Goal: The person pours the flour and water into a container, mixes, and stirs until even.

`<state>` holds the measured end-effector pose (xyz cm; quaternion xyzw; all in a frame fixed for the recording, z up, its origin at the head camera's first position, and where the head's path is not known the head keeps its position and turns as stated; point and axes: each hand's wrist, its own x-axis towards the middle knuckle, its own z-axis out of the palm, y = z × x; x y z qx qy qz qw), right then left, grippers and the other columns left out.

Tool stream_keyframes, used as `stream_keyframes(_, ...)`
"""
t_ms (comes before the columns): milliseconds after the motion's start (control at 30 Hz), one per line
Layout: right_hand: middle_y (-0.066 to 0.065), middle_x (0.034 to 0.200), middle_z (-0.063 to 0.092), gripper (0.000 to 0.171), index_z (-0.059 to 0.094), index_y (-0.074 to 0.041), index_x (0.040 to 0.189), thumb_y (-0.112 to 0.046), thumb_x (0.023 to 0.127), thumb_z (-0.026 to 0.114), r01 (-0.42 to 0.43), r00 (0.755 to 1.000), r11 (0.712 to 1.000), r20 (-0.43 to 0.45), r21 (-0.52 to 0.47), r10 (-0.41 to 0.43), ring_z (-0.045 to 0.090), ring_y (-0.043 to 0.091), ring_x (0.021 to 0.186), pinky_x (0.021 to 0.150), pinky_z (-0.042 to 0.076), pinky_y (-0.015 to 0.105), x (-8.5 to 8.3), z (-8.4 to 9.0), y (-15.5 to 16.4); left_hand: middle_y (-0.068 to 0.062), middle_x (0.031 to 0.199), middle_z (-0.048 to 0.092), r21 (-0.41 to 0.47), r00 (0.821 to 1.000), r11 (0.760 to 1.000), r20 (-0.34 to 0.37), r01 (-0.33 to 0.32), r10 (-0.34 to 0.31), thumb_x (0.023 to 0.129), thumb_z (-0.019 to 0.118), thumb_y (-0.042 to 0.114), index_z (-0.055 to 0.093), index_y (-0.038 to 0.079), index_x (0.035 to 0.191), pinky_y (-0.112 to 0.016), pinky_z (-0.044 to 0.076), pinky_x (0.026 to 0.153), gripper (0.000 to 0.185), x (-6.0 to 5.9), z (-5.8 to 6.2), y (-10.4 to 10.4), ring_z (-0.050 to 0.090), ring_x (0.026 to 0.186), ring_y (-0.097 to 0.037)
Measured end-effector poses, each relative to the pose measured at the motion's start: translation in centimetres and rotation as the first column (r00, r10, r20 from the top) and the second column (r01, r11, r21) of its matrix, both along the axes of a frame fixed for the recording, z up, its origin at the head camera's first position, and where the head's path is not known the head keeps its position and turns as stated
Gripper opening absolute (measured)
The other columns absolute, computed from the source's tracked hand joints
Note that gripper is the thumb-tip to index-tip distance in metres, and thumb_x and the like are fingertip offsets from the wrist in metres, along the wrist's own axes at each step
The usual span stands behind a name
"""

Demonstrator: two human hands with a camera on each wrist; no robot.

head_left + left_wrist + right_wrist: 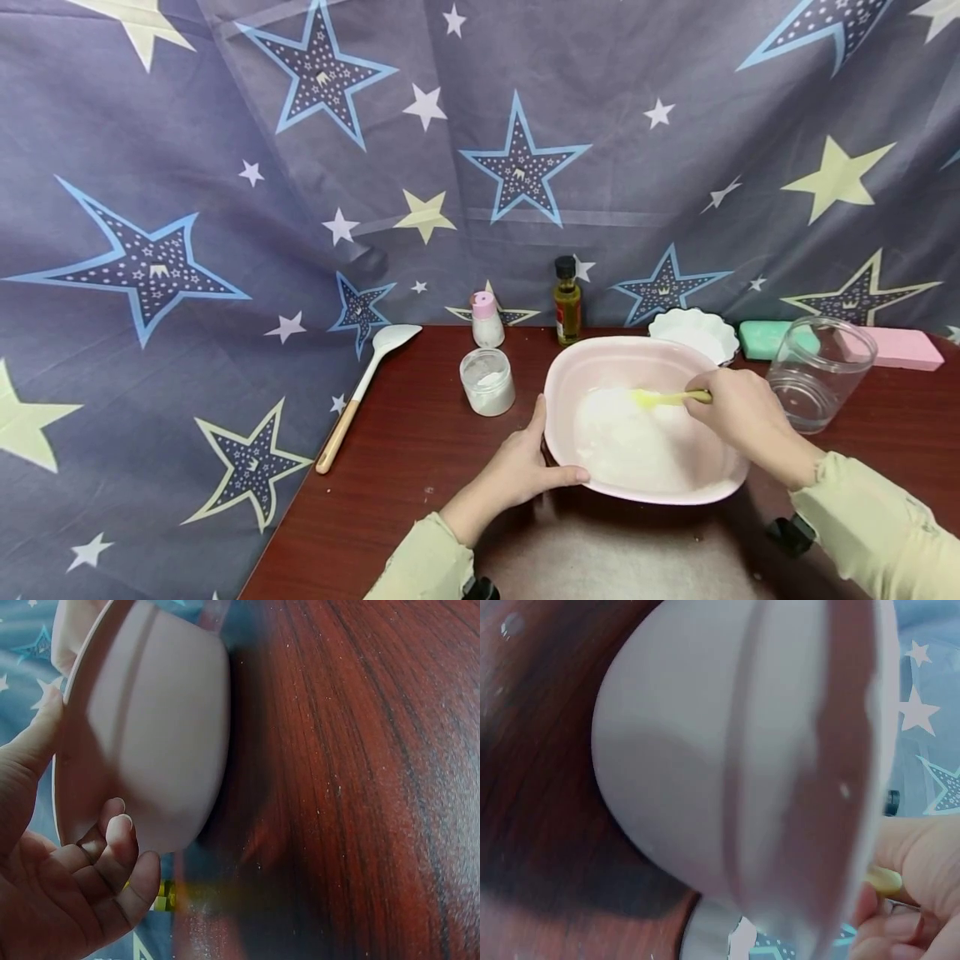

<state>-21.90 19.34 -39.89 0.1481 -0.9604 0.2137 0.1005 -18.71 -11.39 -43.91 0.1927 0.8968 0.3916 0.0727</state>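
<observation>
Star-print cloth backs the dark wood surface (420, 467) at lower centre, where the left hand (517, 471) grips the rigid, likely slippery pink bowl (570, 375) by its rim while the right hand (738, 412) pinches a light yellow spatula (663, 398).

Pink bowl (637, 367), yellow spatula (663, 398), red-brown table (405, 467), star-patterned grey cloth (225, 167)

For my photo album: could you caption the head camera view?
Left hand holds the pink bowl by its rim while the right hand holds a yellow spatula over white powder.
</observation>
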Motion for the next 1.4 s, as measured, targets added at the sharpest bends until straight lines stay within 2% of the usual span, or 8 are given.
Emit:
stream_keyframes(300, -0.002, 0.068, 0.064, 0.006, 0.076, -0.011, 0.08, -0.011, 0.078, 0.071, -0.018, 1.0, 0.999, 0.006, 0.046, 0.017, 0.052, 0.015, 0.058, 0.051, 0.041, 0.036, 0.6, 1.0, 1.8, 0.004, 0.063, 0.054, -0.008, 1.0, 1.0, 0.01, -0.005, 0.005, 0.074, 0.082, 0.048, 0.005, 0.003, 0.156, -0.024, 0.045, 0.065, 0.121, 0.1, 0.0, 0.0, 0.05, 0.055, -0.006)
stream_keyframes(533, -0.009, 0.057, 0.045, 0.014, 0.066, -0.018, 0.067, -0.006, 0.075, 0.066, -0.04, 0.999, 0.997, 0.013, 0.073, 0.039, 0.04, 0.012, 0.055, 0.052, 0.032, 0.03, 1.2, 1.5, 2.4, 0.004, 0.064, 0.054, -0.011, 1.0, 1.0, 0.005, -0.004, 0.004, 0.074, 0.082, 0.048, 0.005, 0.003, 0.156, -0.024, 0.045, 0.065, 0.122, 0.0, 0.0, -0.1, 0.05, 0.055, -0.006)
stream_keyframes(733, -0.01, 0.059, 0.053, 0.007, 0.074, -0.012, 0.074, -0.01, 0.075, 0.067, -0.043, 0.996, 0.997, 0.076, 0.061, 0.038, 0.042, 0.012, 0.055, 0.052, 0.034, 0.03, 1.6, 1.9, 2.6, 0.003, 0.062, 0.053, -0.009, 1.0, 1.0, 0.016, -0.004, 0.004, 0.074, 0.082, 0.048, 0.004, 0.003, 0.156, -0.024, 0.044, 0.063, 0.122, 0.0, -0.1, -0.1, 0.049, 0.054, -0.006)
stream_keyframes(1033, -0.016, 0.053, 0.049, 0.004, 0.075, -0.018, 0.072, -0.014, 0.073, 0.073, -0.098, 0.991, 0.995, 0.092, 0.027, 0.095, 0.037, 0.007, 0.05, 0.048, 0.03, 0.026, 2.2, 1.8, 3.4, 0.003, 0.061, 0.053, -0.009, 1.0, 1.0, 0.015, -0.006, 0.006, 0.073, 0.083, 0.047, 0.004, 0.003, 0.156, -0.024, 0.044, 0.063, 0.123, 0.0, -0.1, 0.0, 0.049, 0.054, -0.006)
stream_keyframes(1200, -0.014, 0.059, 0.057, 0.001, 0.076, -0.016, 0.075, -0.014, 0.076, 0.077, -0.15, 0.976, 0.988, 0.158, -0.028, 0.153, 0.039, 0.004, 0.051, 0.048, 0.033, 0.025, 2.5, 1.4, 3.3, 0.003, 0.063, 0.054, -0.015, 1.0, 1.0, 0.011, -0.008, 0.009, 0.073, 0.083, 0.048, 0.004, 0.003, 0.156, -0.024, 0.045, 0.067, 0.122, 0.0, -0.1, 0.0, 0.049, 0.054, -0.006)
stream_keyframes(1400, -0.013, 0.067, 0.064, 0.002, 0.077, -0.017, 0.077, -0.018, 0.077, 0.078, -0.189, 0.958, 0.981, 0.211, -0.038, 0.193, 0.044, 0.004, 0.057, 0.052, 0.037, 0.025, 2.5, 1.3, 2.6, 0.003, 0.062, 0.054, -0.002, 0.999, 1.0, 0.033, -0.007, 0.007, 0.074, 0.083, 0.047, 0.004, 0.003, 0.156, -0.024, 0.045, 0.062, 0.122, 0.0, -0.1, -0.1, 0.051, 0.054, -0.006)
